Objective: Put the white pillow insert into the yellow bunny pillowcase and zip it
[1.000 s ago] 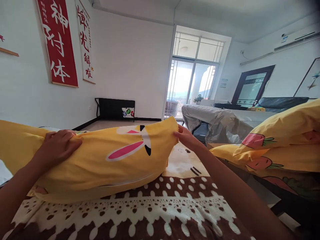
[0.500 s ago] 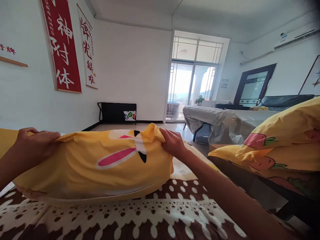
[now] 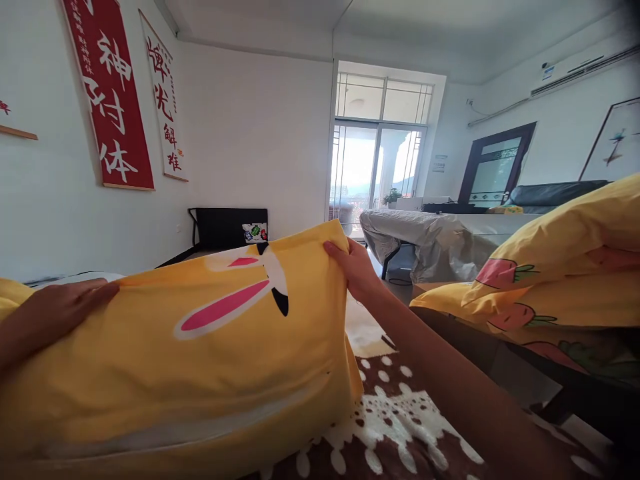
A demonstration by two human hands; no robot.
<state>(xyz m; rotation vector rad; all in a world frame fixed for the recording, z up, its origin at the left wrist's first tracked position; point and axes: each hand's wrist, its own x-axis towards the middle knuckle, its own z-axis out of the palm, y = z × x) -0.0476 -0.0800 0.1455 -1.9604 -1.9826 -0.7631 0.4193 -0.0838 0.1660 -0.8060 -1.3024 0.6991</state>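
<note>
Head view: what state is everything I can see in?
Yellow rabbit-print cloth: upper edge raised and drawn fairly straight, softly creased lower down.
Left hand: on that upper edge, grip partly hidden.
Right hand: closed on the upper corner.
Brown-and-white blanket: spread out beneath.
Yellow carrot-print bedding: heaped, rumpled.
Plastic sheet: draped, crinkled.
Red scroll: hanging unrolled.

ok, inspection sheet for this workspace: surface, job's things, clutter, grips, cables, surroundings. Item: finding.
Surface: brown-and-white blanket, partly covered by the yellow cloth.
Job's things: cloth bears a pink-and-white print; white strip shows along its lower part.
Clutter: carrot-print fabric piled at right.
Grips: right grip pinches the cloth's upper right corner; left grip on its upper edge, closure unclear.
Cables: pale line leading to the air conditioner, pipe or cable unclear.
Surroundings: red scroll, glass door, plastic-draped table.
</note>
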